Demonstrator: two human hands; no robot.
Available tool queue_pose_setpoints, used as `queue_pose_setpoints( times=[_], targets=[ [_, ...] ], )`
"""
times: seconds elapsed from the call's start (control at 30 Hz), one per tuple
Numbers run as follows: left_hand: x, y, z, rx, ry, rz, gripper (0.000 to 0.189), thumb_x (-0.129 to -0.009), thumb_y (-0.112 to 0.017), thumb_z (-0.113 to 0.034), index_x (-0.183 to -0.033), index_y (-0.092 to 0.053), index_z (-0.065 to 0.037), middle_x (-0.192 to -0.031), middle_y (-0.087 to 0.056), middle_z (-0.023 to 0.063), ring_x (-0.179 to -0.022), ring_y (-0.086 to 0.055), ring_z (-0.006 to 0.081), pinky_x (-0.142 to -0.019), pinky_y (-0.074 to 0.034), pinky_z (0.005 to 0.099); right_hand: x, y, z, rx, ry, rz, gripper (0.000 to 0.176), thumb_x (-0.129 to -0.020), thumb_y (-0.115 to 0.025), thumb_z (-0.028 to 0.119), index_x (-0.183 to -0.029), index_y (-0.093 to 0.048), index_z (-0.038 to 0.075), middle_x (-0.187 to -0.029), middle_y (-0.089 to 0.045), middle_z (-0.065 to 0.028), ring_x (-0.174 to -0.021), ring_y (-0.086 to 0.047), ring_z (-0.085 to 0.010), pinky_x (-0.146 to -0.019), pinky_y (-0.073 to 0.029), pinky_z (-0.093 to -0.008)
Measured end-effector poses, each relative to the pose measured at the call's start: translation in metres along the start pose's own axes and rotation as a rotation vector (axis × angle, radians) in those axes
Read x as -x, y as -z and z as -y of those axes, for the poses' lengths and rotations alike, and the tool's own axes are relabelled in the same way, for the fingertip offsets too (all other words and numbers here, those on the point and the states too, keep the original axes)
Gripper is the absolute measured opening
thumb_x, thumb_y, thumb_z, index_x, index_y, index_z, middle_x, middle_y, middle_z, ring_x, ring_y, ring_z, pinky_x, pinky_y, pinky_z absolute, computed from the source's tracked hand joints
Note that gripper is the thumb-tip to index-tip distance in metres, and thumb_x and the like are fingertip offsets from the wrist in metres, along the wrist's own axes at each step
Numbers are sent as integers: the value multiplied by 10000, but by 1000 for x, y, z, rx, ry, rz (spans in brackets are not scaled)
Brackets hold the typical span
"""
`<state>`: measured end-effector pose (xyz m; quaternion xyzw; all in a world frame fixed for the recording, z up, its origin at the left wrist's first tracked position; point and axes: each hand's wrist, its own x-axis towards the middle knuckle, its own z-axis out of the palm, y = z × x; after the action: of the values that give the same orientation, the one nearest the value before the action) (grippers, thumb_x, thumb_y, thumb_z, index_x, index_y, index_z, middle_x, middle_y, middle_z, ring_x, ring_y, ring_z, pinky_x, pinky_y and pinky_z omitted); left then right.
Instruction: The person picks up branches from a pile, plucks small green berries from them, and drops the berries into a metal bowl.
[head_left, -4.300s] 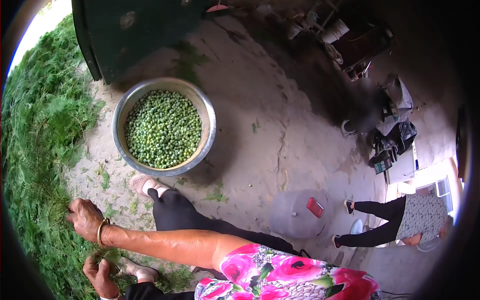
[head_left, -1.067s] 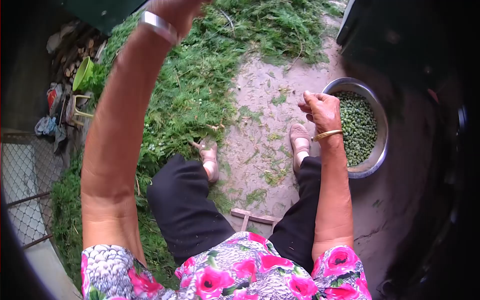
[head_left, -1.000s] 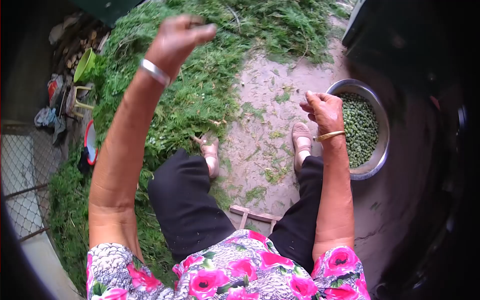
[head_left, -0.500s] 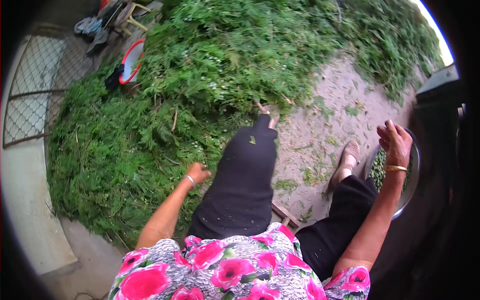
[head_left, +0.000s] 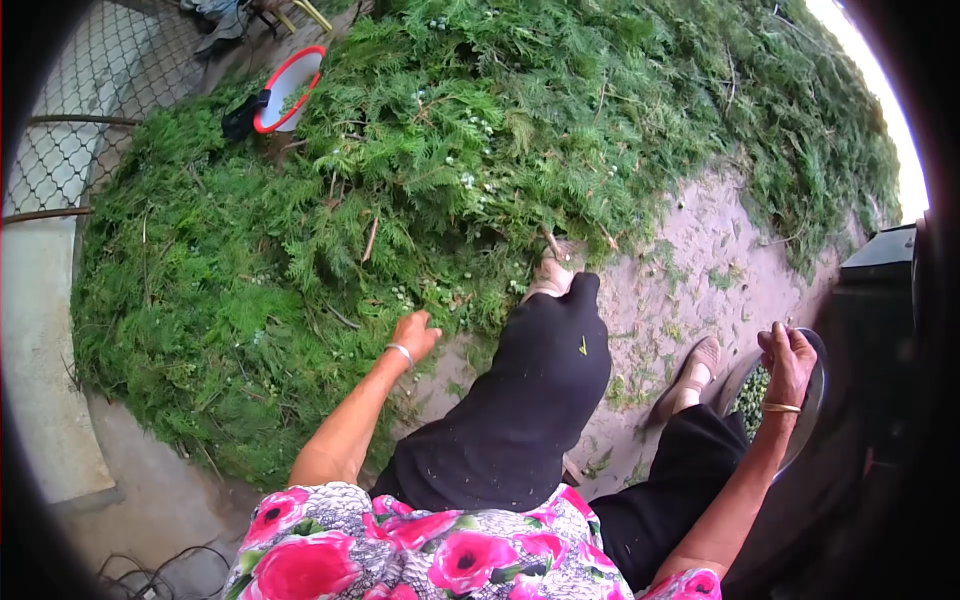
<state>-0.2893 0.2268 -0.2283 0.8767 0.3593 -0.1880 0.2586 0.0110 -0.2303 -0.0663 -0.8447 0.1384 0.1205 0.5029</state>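
My left hand point(head_left: 416, 337), with a silver bangle at the wrist, is closed just over the near edge of the heap of green leafy branches point(head_left: 230, 270). What it holds, if anything, is too small to tell. My right hand point(head_left: 787, 362), with a gold bangle, is above the left part of a round metal basin point(head_left: 806, 420). Its fingers are pinched together, and nothing can be made out between them. Small green pieces point(head_left: 750, 398) lie in the basin, partly hidden by my hand and arm.
A red-rimmed white container point(head_left: 290, 90) sits at the back left, near a wire mesh fence point(head_left: 130, 75). Leaf scraps litter the concrete floor point(head_left: 640, 340). Cables point(head_left: 160, 575) lie at lower left, and a dark object point(head_left: 880, 250) stands at right.
The view has shifted, so the heap and floor appear moved. My left hand has moved forward along the heap edge. My right hand is still over the basin, lower in the view.
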Motion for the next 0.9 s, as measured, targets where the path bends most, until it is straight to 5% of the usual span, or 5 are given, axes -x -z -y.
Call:
queue_pose_setpoints(
  times=[0.3,0.43,0.57,0.77,0.9],
  targets=[
    [-79,84,-46,-478,-45,-683,239,-789,-537,-101,-974,-495,45,-1007,-508,224,-933,-515,382,-828,-426,447,-10,-16,0,92,97,29,241,-848,-598,201,-927,-618,-25,-733,-637,-41,-661,-611,-98,-537,-388,-205],
    [-110,105,-12,-117,352,-232,318,-807,-562,-172,-1038,-573,46,-1045,-602,236,-977,-584,390,-823,-464,456,-12,-24,2,93,139,50,225,-841,-584,121,-918,-601,-90,-743,-624,-91,-667,-619,-145,-639,-493,-262],
    [-154,79,45,321,437,-359,257,-804,-581,-205,-868,-635,38,-926,-634,249,-899,-627,369,-754,-499,443,-12,-28,0,117,160,102,211,-840,-578,92,-913,-595,-106,-753,-622,-105,-674,-624,-160,-662,-518,-277],
    [-107,53,31,455,132,-576,231,-770,-565,-133,-602,-551,26,-540,-545,158,-454,-530,283,-459,-430,403,-12,-32,1,109,188,110,209,-846,-577,92,-910,-592,-106,-754,-623,-111,-676,-626,-162,-670,-525,-270],
    [0,42,-7,161,3,-566,229,-812,-530,-135,-647,-507,22,-635,-545,229,-579,-541,377,-536,-424,452,-16,-32,-6,83,235,140,214,-845,-580,93,-916,-587,-109,-762,-625,-114,-693,-626,-163,-675,-523,-271]
  ],
)
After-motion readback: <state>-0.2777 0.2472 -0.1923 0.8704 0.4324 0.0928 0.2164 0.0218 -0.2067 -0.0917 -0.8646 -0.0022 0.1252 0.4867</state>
